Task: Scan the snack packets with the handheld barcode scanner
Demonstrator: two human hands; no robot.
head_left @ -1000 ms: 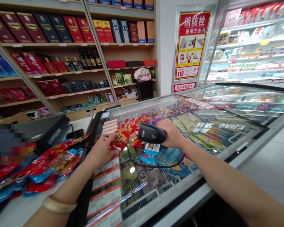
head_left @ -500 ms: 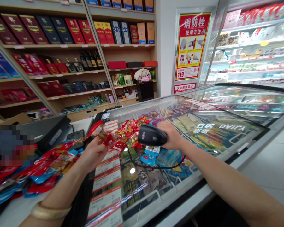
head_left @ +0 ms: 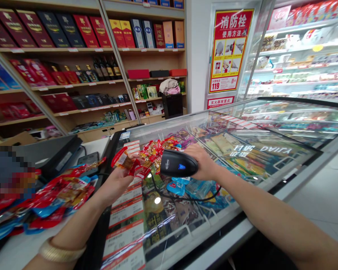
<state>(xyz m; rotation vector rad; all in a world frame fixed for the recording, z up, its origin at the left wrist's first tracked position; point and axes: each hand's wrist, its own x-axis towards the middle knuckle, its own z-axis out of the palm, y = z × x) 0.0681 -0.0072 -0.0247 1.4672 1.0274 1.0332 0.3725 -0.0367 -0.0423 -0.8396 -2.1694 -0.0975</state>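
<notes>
My right hand point(head_left: 202, 161) is wrapped round a black barcode scanner point(head_left: 178, 163), whose head points left and shows a small blue light. A red snack packet point(head_left: 123, 160) with a white barcode label is pinched in my left hand point(head_left: 118, 183), just left of the scanner. Beyond the scanner, a heap of red and gold snack packets point(head_left: 157, 147) lies on the glass lid. Two or so blue packets point(head_left: 176, 186) lie under the scanner. Its black cable point(head_left: 186, 198) loops across the glass.
The glass-topped freezer point(head_left: 169, 240) holds bagged goods, with a strip of price labels point(head_left: 125, 225) along its left side. At left, a pile of red and blue packets point(head_left: 59, 198) lies on a white counter point(head_left: 19, 251) beside a black device point(head_left: 58, 153). Shelves with boxes point(head_left: 87, 32) stand behind.
My left hand has lifted a red packet from near the heap, swung it left, then brought it back slightly toward the scanner. A blue light now shows on the scanner.
</notes>
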